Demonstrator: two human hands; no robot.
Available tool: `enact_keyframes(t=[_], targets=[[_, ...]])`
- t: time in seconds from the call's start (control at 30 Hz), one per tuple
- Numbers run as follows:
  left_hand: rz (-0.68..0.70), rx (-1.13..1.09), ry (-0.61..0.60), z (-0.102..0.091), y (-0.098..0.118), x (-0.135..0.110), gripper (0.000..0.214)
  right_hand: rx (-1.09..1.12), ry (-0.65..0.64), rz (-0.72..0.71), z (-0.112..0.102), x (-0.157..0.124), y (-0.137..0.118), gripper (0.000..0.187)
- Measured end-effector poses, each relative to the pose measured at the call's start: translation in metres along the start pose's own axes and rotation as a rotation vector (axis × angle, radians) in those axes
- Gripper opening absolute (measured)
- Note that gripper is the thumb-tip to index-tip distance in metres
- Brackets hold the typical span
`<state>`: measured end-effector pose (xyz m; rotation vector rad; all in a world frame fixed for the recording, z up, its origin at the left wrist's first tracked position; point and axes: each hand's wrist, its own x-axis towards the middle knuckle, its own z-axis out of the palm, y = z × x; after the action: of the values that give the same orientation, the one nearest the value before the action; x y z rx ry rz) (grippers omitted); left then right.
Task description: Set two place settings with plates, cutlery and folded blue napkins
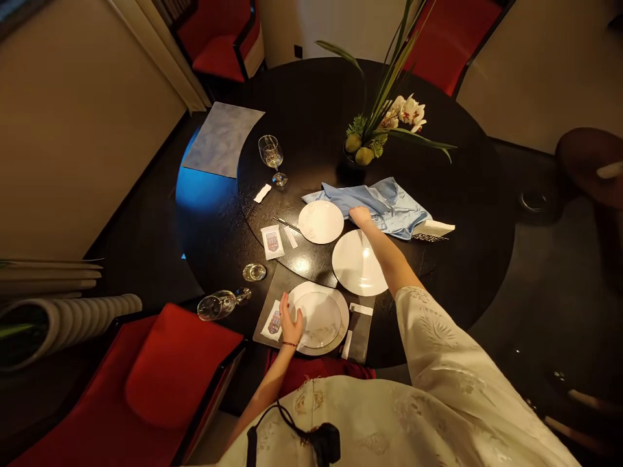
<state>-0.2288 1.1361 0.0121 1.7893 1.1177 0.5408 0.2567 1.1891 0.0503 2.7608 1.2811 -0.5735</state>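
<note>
Stacked plates (318, 318) sit on the slate placemat (280, 282) against my open left hand (291, 319), a small plate (320, 222) and a larger plate (354, 263) lie beyond it, and my curled right hand (361, 216) touches blue cloth (389, 207), its hold unclear.

Left hand (291, 319) on plate (321, 318), right hand (361, 217) on cloth (389, 211).

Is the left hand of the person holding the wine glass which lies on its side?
No, the left hand touches the edge of the stacked plates, and the wine glass lies apart from it.
</note>
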Motion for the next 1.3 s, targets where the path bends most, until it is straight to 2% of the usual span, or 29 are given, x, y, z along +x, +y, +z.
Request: enact_keyframes(t=[0.07,0.17,0.3,0.4,0.5,0.57,0.63,0.7,0.77,0.83,0.9,1.0,1.07,1.13,1.2,1.3], targets=[[0.029,-0.006,-0.037,0.000,0.007,-0.003,0.065,0.008,-0.010,-0.002,-0.003,0.006,0.006,0.021],[0.077,-0.015,-0.075,-0.003,0.016,0.003,0.057,0.086,0.097,0.113,-0.022,0.012,0.026,0.018],[0.128,-0.041,-0.119,-0.012,0.023,0.017,0.037,0.183,0.284,0.268,-0.074,0.011,0.061,0.033],[0.154,-0.058,-0.136,-0.019,0.027,0.028,0.028,0.342,0.527,0.213,-0.119,-0.012,0.076,0.045],[0.166,-0.068,-0.136,-0.023,0.043,0.040,0.027,0.473,0.702,0.048,-0.159,-0.060,0.070,0.045],[0.211,-0.090,-0.145,-0.025,0.068,0.052,0.026,0.572,0.761,-0.046,-0.179,-0.107,0.051,0.044],[0.335,-0.164,-0.175,-0.026,0.106,0.066,0.025,0.698,0.801,-0.132,-0.193,-0.163,0.023,0.044],[0.508,-0.294,-0.238,-0.026,0.155,0.075,0.026,0.822,0.830,-0.210,-0.202,-0.225,-0.012,0.044],[0.630,-0.436,-0.345,-0.025,0.207,0.074,0.032,0.921,0.843,-0.270,-0.204,-0.289,-0.051,0.043],[0.673,-0.613,-0.470,-0.026,0.252,0.059,0.053,0.965,0.810,-0.324,-0.198,-0.350,-0.087,0.042],[0.646,-0.733,-0.547,-0.032,0.286,0.033,0.065,0.939,0.771,-0.378,-0.187,-0.403,-0.115,0.037],[0.551,-0.770,-0.604,-0.044,0.315,-0.016,0.054,0.810,0.788,-0.413,-0.160,-0.468,-0.132,0.027],[0.492,-0.767,-0.663,-0.045,0.326,-0.051,0.051,0.727,0.858,-0.365,-0.139,-0.503,-0.126,0.019],[0.428,-0.774,-0.739,-0.036,0.335,-0.087,0.053,0.697,0.955,-0.279,-0.119,-0.536,-0.111,0.013],[0.353,-0.794,-0.798,-0.017,0.341,-0.125,0.055,0.733,1.065,-0.192,-0.102,-0.568,-0.090,0.015],[0.296,-0.842,-0.863,0.026,0.350,-0.188,0.061,0.847,1.228,-0.030,-0.084,-0.616,-0.053,0.030]])
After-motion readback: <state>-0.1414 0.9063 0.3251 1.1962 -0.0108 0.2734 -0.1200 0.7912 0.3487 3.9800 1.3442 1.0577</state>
